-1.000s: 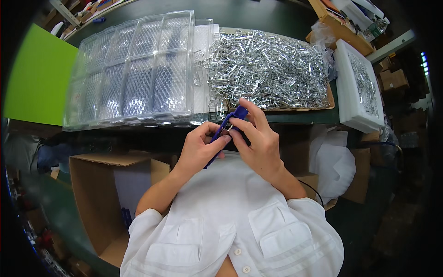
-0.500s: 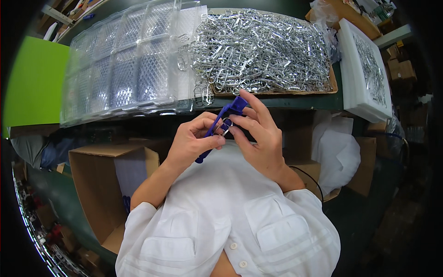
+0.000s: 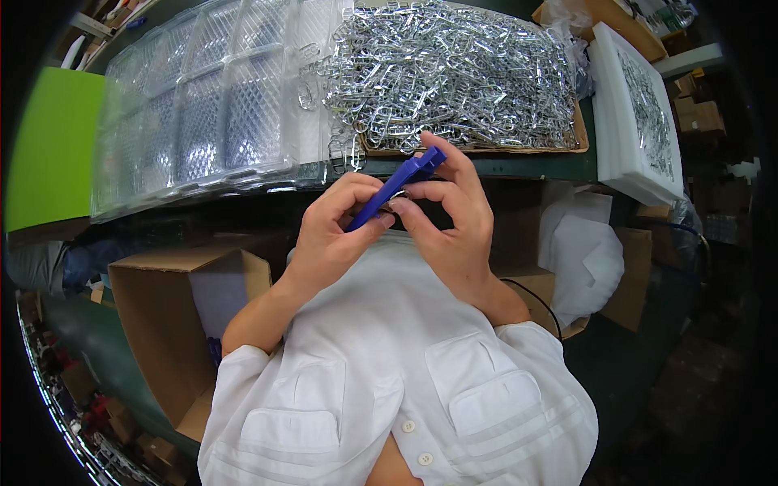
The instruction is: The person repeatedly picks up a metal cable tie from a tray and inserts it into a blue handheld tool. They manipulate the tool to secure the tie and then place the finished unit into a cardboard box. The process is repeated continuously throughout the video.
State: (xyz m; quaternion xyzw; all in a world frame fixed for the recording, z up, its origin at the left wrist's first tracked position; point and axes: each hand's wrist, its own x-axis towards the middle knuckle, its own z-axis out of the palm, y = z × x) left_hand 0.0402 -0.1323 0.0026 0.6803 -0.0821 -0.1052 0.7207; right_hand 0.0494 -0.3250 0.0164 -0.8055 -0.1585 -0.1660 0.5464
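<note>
A long, narrow blue plastic piece (image 3: 389,189) slants across in front of my chest, its wider end up and to the right. My left hand (image 3: 324,231) is closed round its lower part, thumb against the near side. With thumb and index finger, my right hand (image 3: 454,227) pinches at a small shiny metal clip (image 3: 398,196) against the blue piece's side; the fingers hide most of the clip. Another finger of that hand reaches up behind the wide end. Beyond both hands, a heap of bent silver wire clips (image 3: 454,77) fills a shallow cardboard tray (image 3: 567,150).
Left of the heap lies a clear plastic compartment tray (image 3: 194,185), beside a bright green panel (image 3: 53,146). A white foam box (image 3: 636,182) with more metal pieces stands right. Below the bench edge are an open cardboard box (image 3: 150,324) and a white bag (image 3: 577,267).
The blue piece has turned in my hands, so its long side now faces up and covers more of the metal clip. My view has shifted slightly.
</note>
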